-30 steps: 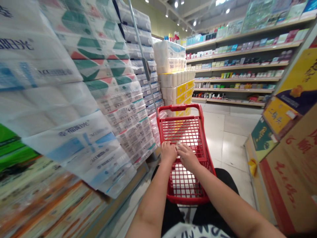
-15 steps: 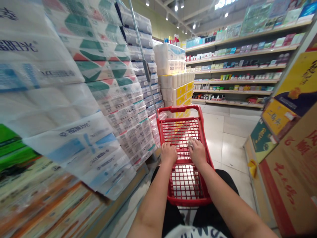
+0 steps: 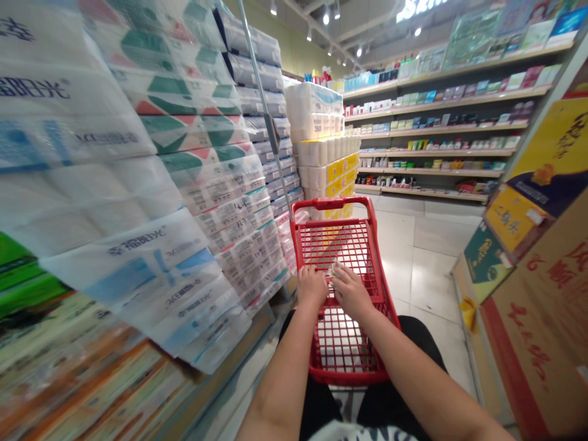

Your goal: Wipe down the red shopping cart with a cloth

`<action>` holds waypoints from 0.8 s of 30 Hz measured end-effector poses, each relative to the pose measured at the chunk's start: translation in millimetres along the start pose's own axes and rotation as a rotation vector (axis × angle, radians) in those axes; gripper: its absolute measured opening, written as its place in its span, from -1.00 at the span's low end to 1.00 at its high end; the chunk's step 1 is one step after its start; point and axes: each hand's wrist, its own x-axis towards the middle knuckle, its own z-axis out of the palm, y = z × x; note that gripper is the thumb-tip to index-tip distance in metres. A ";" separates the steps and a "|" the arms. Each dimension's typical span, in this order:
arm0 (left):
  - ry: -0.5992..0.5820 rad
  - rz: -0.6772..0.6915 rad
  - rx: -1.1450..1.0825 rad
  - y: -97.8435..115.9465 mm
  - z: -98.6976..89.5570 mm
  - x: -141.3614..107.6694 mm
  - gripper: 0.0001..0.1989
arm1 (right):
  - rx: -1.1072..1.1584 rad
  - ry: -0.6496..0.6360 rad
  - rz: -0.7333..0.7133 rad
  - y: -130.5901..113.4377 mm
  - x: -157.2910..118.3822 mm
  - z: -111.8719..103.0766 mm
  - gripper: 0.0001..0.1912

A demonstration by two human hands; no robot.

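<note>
A red plastic shopping basket (image 3: 373, 251) with grid walls stands tilted in front of me, close to my knees. My left hand (image 3: 313, 285) is closed on the left part of the basket, its fingers curled on the grid. In my right hand (image 3: 351, 291) is a crumpled whitish wipe (image 3: 337, 267), pressed against the red grid near the middle of the basket. Only the wipe's edge shows past the fingers. The two hands are close together, the right one just beside the left.
Stacked packs of toilet paper and tissues (image 3: 151, 251) rise on the left. A thin metal pole (image 3: 261, 86) slants beside the basket. Cardboard boxes (image 3: 537, 343) line the right side. Shelves of small goods (image 3: 441, 128) stand at the back, beyond the tiled floor (image 3: 425, 275).
My right hand has moved left across the grid with the wipe, toward my left hand. The left hand has stayed where it was on the basket.
</note>
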 end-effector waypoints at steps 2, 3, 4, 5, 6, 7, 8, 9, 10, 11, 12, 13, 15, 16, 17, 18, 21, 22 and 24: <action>0.003 0.006 -0.005 0.1 -0.2 -0.1 -0.69 | -0.028 0.064 0.128 2.0 -0.2 -0.5 -0.56; 0.002 0.008 -0.008 0.2 -0.4 -0.1 -0.68 | -0.047 0.104 0.204 3.4 -0.2 -0.8 -0.55; 0.001 0.006 -0.009 0.3 -0.6 -0.1 -0.68 | -0.058 0.128 0.244 4.5 -0.3 -1.0 -0.53; -0.002 0.002 -0.009 0.4 -0.8 0.0 -0.67 | -0.056 0.126 0.232 5.0 -0.4 -0.9 -0.53; -0.004 -0.002 -0.008 0.5 -1.0 0.0 -0.67 | -0.043 0.099 0.174 4.8 -0.6 -0.5 -0.53; -0.006 -0.006 -0.007 0.5 -1.1 0.0 -0.68 | -0.023 0.055 0.091 4.0 -0.7 0.0 -0.53; -0.008 -0.008 -0.007 0.5 -1.3 0.0 -0.68 | -0.001 0.011 0.011 3.1 -0.8 0.5 -0.54; -0.008 -0.008 -0.007 0.5 -1.4 -0.1 -0.69 | 0.014 -0.019 -0.036 2.3 -0.8 0.9 -0.54; -0.008 -0.005 -0.007 0.5 -1.6 -0.1 -0.68 | 0.018 -0.023 -0.034 2.0 -0.6 1.0 -0.53; -0.009 -0.004 -0.007 0.6 -1.9 -0.2 -0.68 | 0.011 -0.001 0.015 2.0 -0.2 0.9 -0.51; -0.011 -0.003 -0.007 0.7 -2.1 -0.2 -0.67 | -0.006 0.038 0.095 2.2 0.2 0.5 -0.49; -0.014 -0.004 -0.007 0.9 -2.4 0.0 -0.66 | -0.031 0.084 0.180 2.1 0.8 0.1 -0.48; -0.020 -0.008 -0.005 1.1 -2.8 0.4 -0.66 | -0.073 0.124 0.245 0.3 1.7 -0.8 -0.47; -0.023 -0.010 -0.004 1.1 -2.9 0.7 -0.66 | -0.078 0.104 0.202 -1.5 2.1 -1.1 -0.49; -0.024 -0.011 -0.005 1.1 -2.9 1.0 -0.67 | -0.070 0.062 0.122 -3.4 2.3 -1.4 -0.50; -0.025 -0.011 -0.007 1.1 -2.9 1.2 -0.67 | -0.054 0.013 0.033 -5.1 2.5 -1.6 -0.52; -0.023 -0.012 -0.019 1.3 -2.6 1.1 -0.67 | -0.026 -0.013 0.001 -4.8 2.4 -2.7 -0.54; -0.021 -0.011 -0.024 1.5 -2.5 1.0 -0.67 | -0.040 0.030 0.085 -2.9 2.3 -3.1 -0.54; -0.020 -0.010 -0.030 2.0 -2.3 0.6 -0.66 | -0.073 0.105 0.233 0.6 2.0 -3.2 -0.53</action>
